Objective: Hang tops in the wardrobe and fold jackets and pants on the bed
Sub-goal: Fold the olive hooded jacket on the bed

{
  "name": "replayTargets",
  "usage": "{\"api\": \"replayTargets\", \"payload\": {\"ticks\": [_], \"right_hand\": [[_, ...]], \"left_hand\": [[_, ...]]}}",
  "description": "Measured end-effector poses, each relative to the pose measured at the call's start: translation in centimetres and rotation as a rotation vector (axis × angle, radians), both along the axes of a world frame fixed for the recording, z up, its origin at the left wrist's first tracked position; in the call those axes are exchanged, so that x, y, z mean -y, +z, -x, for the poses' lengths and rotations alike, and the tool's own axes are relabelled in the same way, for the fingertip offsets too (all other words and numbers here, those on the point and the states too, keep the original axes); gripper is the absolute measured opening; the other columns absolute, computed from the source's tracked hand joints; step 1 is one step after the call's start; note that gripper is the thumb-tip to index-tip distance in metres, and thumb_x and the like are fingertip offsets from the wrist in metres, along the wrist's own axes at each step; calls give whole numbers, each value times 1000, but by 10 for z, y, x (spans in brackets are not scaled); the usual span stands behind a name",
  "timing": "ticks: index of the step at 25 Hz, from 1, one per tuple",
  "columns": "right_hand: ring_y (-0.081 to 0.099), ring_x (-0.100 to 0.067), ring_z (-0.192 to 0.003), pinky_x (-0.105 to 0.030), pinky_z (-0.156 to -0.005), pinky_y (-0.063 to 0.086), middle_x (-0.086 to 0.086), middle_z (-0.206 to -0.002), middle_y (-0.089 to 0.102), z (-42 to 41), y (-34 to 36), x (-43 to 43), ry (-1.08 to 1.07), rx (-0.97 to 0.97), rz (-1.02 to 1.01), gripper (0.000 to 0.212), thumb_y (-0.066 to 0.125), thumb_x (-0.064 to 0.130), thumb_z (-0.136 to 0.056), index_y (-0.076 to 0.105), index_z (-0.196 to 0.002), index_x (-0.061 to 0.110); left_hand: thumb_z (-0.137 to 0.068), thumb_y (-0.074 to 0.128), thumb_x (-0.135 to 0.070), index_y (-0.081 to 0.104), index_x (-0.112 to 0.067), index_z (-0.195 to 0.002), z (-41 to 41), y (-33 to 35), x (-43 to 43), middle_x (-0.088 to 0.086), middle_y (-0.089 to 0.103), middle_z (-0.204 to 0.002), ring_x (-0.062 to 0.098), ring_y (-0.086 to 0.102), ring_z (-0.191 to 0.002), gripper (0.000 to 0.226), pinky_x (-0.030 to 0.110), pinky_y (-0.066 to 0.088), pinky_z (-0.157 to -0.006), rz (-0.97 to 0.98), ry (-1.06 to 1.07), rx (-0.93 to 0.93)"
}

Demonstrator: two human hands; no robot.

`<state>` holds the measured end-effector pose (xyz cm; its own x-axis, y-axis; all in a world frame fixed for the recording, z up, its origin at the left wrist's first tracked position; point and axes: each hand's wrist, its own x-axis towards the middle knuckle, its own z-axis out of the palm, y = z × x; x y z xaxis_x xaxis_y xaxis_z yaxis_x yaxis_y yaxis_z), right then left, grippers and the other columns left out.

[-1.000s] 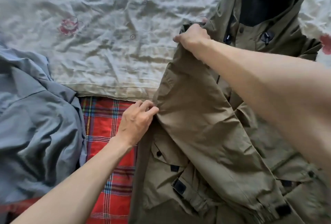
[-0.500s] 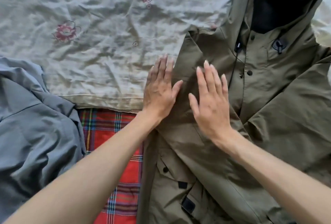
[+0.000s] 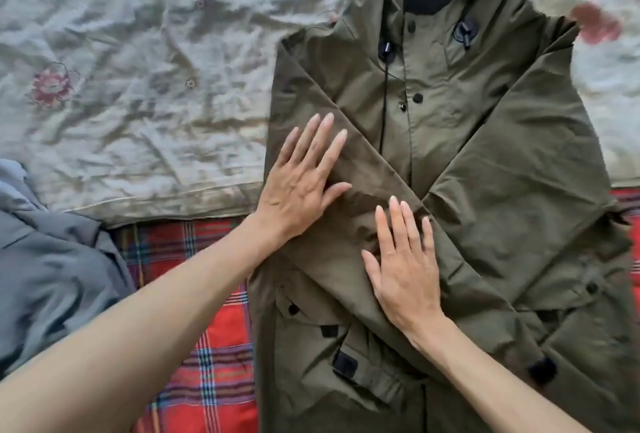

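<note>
An olive-green hooded jacket (image 3: 491, 162) lies face up on the bed, hood at the top, both sleeves folded across its chest in an X. My left hand (image 3: 301, 183) rests flat on the upper part of the jacket's left sleeve, fingers spread. My right hand (image 3: 405, 263) lies flat lower on the same sleeve, near where the two sleeves cross. Neither hand grips the fabric.
A pale floral bedsheet (image 3: 138, 103) covers the upper bed. A red plaid blanket (image 3: 207, 346) shows below it. A grey garment (image 3: 45, 266) lies crumpled at the left edge, apart from the jacket.
One second ago both hands gripped the sleeve and carried it over the chest. Since then they let go and now press flat on it, the right hand having slid lower.
</note>
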<state>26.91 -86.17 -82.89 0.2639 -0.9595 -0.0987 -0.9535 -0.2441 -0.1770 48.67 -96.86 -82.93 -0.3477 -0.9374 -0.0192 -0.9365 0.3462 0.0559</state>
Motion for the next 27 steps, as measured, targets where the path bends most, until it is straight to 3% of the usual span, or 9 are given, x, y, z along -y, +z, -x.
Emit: {"api": "replayTargets", "payload": {"ticks": [6,8,10,12,15,20,22,24,27], "right_hand": [[24,-24,-148,-49,-121,13,-9,-160,28,92,-6,-70,-90,-159,-129,66,30,47,-98,32,-152,8],[24,-24,-149,-49,-120,14,-7,-161,28,117,0,-86,-106,-179,-148,67,20,50,-101,33,-152,9],[23,-24,-149,-50,-120,16,-7,-161,27,128,2,-93,-126,-182,-154,66,22,49,-101,33,-153,10],[21,-24,-150,-50,-120,16,-7,-162,25,128,0,-95,-136,-160,-163,66,28,46,-98,30,-154,11],[18,-25,-151,-49,-120,13,-8,-162,22,128,-10,-95,-125,-144,-164,67,30,45,-97,21,-154,11],[25,-28,-148,-51,-117,17,-11,-159,28,129,-18,-97,-134,-100,-148,68,39,43,-94,30,-153,12],[44,-28,-132,-49,-108,30,-9,-144,46,131,-5,-89,-181,-9,-109,59,47,40,-89,49,-143,15],[58,-27,-102,-42,-88,40,-2,-114,59,139,14,-60,-231,124,-6,35,51,30,-86,67,-115,19],[61,-22,-86,-37,-76,47,4,-91,65,158,42,23,-342,404,-42,18,53,18,-86,70,-91,22]], "left_hand": [[-96,25,-66,18,-16,-157,-14,-22,-13,19,12,-164,30,10,-152,80,40,9,-124,-179,128,120],[-98,25,-63,16,-16,-158,-13,-17,-13,21,9,-164,32,7,-152,77,41,6,-123,-184,181,123],[-101,32,-52,18,-14,-157,1,-7,-20,23,10,-163,33,8,-152,69,43,6,-123,-128,213,65],[-103,39,-42,23,-13,-156,33,5,-40,21,16,-163,32,13,-152,63,47,13,-123,-49,4,-14],[-103,34,-53,25,-18,-156,90,4,-81,16,18,-163,32,12,-152,65,51,15,-122,-91,-330,-25],[-99,27,-61,20,-20,-157,107,-16,-81,22,14,-163,35,10,-152,72,52,8,-122,-235,-268,110],[-98,29,-61,22,-21,-157,108,-11,-82,21,15,-163,33,11,-152,71,51,10,-122,-254,-271,103],[-96,37,-57,34,-22,-152,110,-2,-80,17,23,-161,31,21,-150,66,48,19,-121,-267,-237,14],[-95,54,-34,62,-17,-126,114,19,-63,7,57,-137,24,55,-124,36,36,42,-105,-297,-28,-366]]}}
